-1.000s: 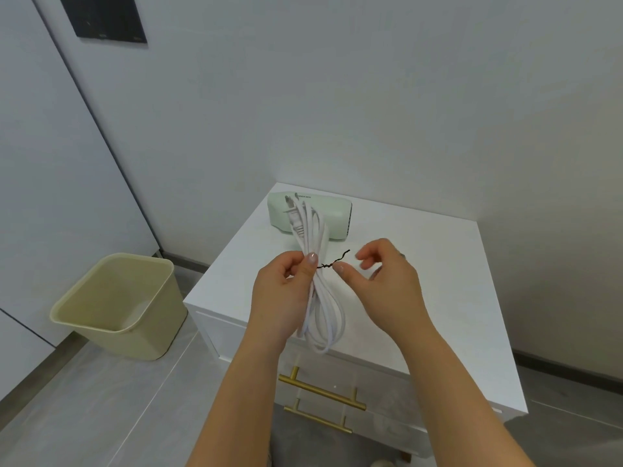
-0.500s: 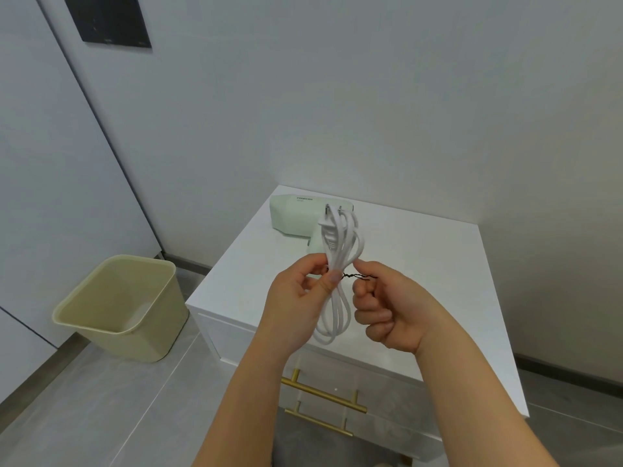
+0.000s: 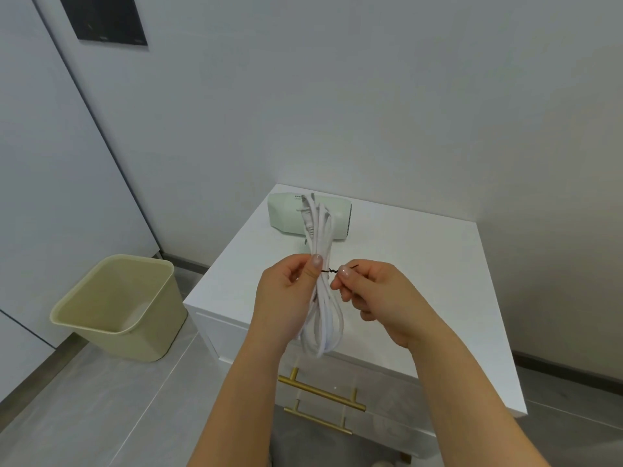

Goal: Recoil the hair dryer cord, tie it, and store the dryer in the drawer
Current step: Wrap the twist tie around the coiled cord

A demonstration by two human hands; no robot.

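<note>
My left hand (image 3: 286, 291) grips the coiled white cord (image 3: 322, 318) around its middle, holding the bundle upright over the white cabinet top (image 3: 421, 271). The plug end sticks up at the top of the coil. A thin black twist tie (image 3: 332, 271) is wrapped round the bundle, and my right hand (image 3: 374, 298) pinches its twisted tail between thumb and forefinger. The pale green hair dryer (image 3: 290, 214) lies on its side at the cabinet's back left, partly hidden behind the cord. Below the front edge, the drawers show two gold handles (image 3: 320, 394).
A beige waste bin (image 3: 118, 305) stands on the grey floor to the cabinet's left. White walls close in behind and on the right. A dark panel (image 3: 104, 18) hangs on the wall at upper left.
The cord bundle has shifted slightly left and the coil hangs lower. My right hand has turned while pinching the tie, whose tail now looks more twisted.
</note>
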